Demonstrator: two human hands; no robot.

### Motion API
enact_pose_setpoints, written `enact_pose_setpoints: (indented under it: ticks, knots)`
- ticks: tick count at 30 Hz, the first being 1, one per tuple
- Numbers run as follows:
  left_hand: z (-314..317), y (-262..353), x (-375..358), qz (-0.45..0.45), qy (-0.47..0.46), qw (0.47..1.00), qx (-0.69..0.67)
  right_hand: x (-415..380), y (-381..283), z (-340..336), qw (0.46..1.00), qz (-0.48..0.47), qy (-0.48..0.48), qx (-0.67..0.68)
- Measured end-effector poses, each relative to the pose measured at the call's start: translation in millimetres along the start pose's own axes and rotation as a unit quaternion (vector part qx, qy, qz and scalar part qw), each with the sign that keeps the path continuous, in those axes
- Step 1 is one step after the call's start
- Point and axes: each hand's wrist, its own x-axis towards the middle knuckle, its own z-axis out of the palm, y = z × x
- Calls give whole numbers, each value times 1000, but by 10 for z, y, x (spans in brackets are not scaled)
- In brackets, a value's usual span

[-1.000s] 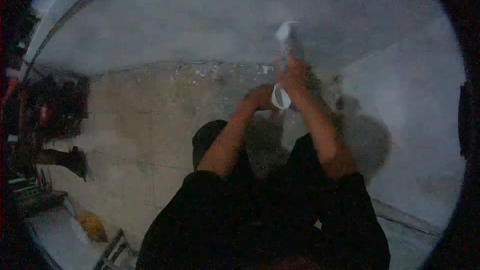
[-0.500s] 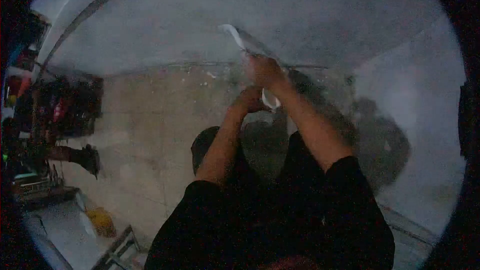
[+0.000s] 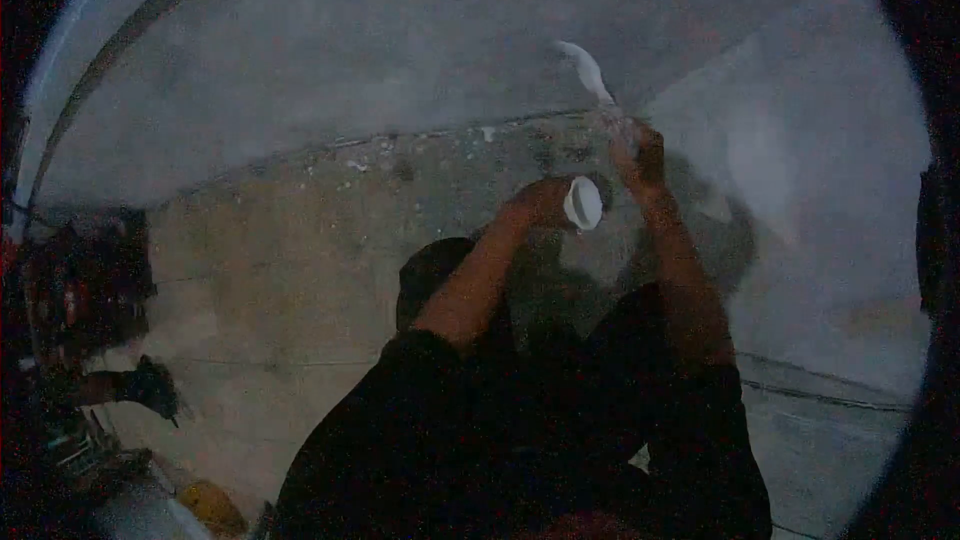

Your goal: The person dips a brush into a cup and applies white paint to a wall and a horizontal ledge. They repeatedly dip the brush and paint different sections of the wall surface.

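Observation:
My left hand is closed around a small white cup, whose open rim is tilted toward the camera. My right hand, to the right of the cup and a little higher, is closed on the handle of a tool with a white, curved end. That white end points up and left, in front of the grey wall. The tool's exact shape is blurred in the dim light. A gap separates the cup from my right hand.
White spots dot the tiled floor along the wall's foot. A second wall surface rises on the right. Dark clutter stands at the left, with a yellow object at the lower left.
My right hand and the tool have moved right in view, away from the cup. My left hand has moved right with the cup, which now shows its opening more fully. The view has shifted.

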Motion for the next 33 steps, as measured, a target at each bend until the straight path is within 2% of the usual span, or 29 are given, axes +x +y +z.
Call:
enact_pose_setpoints:
  ticks: [1, 2, 3, 4, 5, 6, 7, 9, 10, 12, 13, 15, 16, 17, 18, 19, 21, 22, 24, 25, 27, 28, 29, 30, 31, 33]
  knots:
    - [23, -66, 65, -1, -2, 1000, 1, 80, -85, -23, 932, -138, 4, -336]
    - [5, -70, 59, -3, -7, 1000, 2, 60, -189, 7, 738, -258, 6, -624]
    - [6, -92, 56, -5, -9, 1000, 2, 37, -258, 16, 738, -258, 6, -624]
    - [-1, -117, 59, -7, -9, 1000, 4, 20, -318, 34, 874, -244, -40, -418]
    - [-9, -148, 62, -10, -11, 1000, 5, 9, -365, 67, 955, -215, -84, -185]
    - [-14, -176, 56, -13, -12, 1000, 6, 115, -349, -32, 955, -216, -84, -185]
    - [-32, -206, 56, -16, -11, 1000, 10, 315, -302, -220, 880, -351, -34, -317]
    - [-52, -256, 57, -24, -9, 1000, 14, 379, -370, -265, 769, -470, 15, -433]
    - [-57, -272, 68, -27, -8, 999, 16, 366, -474, -294, 888, -319, 5, -332]
    - [-124, -146, 148, -36, -2, 999, 20, 542, -663, -502, 965, -150, -13, -216]
    - [-142, -145, 134, -41, 1, 999, 19, 915, -314, -873, 887, -256, -30, -383]
    - [-163, -130, 122, -49, 6, 999, 21, 983, -201, -937, 771, -349, -48, -530]
    - [-173, -123, 126, -52, 8, 998, 23, 926, -207, -946, 860, -272, -86, -422]
    - [-175, -113, 121, -55, 10, 998, 23, 853, -225, -972, 926, -187, -121, -305]
    - [-174, -100, 120, -58, 15, 998, 24, 728, -324, -901, 967, -98, -154, -180]
    - [-175, -84, 131, -61, 18, 998, 23, 628, -422, -824, 982, -6, -184, -51]
    - [-133, -53, 130, -61, 23, 997, 28, 467, -522, -741, 972, 86, -206, 76]
    - [-132, -44, 109, -64, 25, 997, 27, 384, -552, -642, 979, 83, -146, -118]
    - [-127, -23, 81, -66, 28, 997, 31, 460, -483, -751, 945, 74, -80, -307]
    - [-133, -32, 62, -65, 28, 997, 33, 748, -240, -1112, 856, -58, -175, -482]
    - [-131, -55, 3, -66, 28, 997, 38, 712, -294, -1126, 711, -184, -255, -628]
    - [-98, -71, -8, -69, 26, 996, 41, 455, -587, -805, 941, 48, -148, -300]
    - [-106, -81, -8, -70, 23, 996, 41, 309, -771, -641, 975, 171, -100, -105]
    - [-102, -109, 16, -75, 21, 996, 41, 168, -952, -482, 958, 269, -5, 95]
    - [-102, -129, 39, -77, 19, 996, 42, 149, -958, -488, 957, 274, 7, 93]
    - [-126, -144, 74, -82, 16, 995, 46, 123, -865, -504, 973, 229, -18, -12]
